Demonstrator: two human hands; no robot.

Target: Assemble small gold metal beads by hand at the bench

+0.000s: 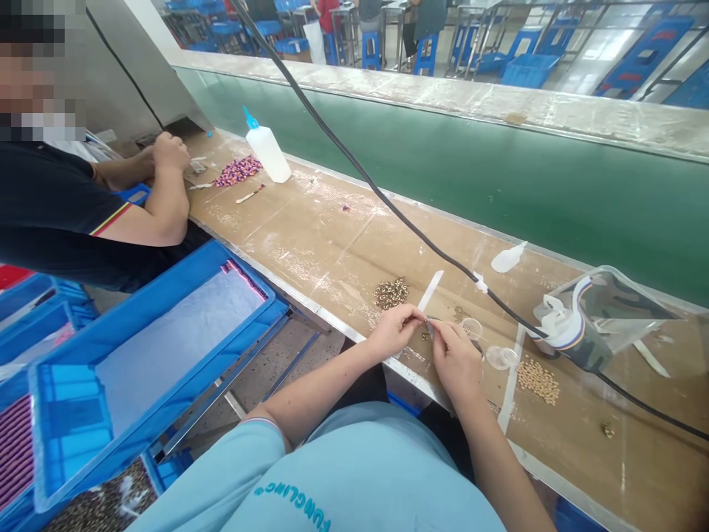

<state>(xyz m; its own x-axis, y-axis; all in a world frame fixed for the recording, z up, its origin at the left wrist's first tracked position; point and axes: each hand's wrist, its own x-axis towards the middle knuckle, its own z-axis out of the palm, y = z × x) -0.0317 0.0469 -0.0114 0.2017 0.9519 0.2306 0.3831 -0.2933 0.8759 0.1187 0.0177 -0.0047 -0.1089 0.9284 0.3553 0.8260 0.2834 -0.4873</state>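
Observation:
My left hand [396, 330] and my right hand [455, 357] meet over the front edge of the brown-covered bench, thumbs and fingertips pinched together. Between them is something small and greyish, too tiny to name. A pile of small dark gold metal pieces [391, 293] lies just beyond my left hand, with a white strip [430, 290] beside it. To the right of my right hand are a small clear round dish [501, 357] and a spread of small tan beads [538, 380]. A few loose metal bits lie under my fingers.
A co-worker's hand [171, 154] works at the far left, near a purple-and-orange pile [238, 171] and a white squeeze bottle [268, 153]. A black cable [354, 159] hangs across the bench. A clear-and-camouflage visor [595, 325] lies right; a blue crate [149, 347] stands left.

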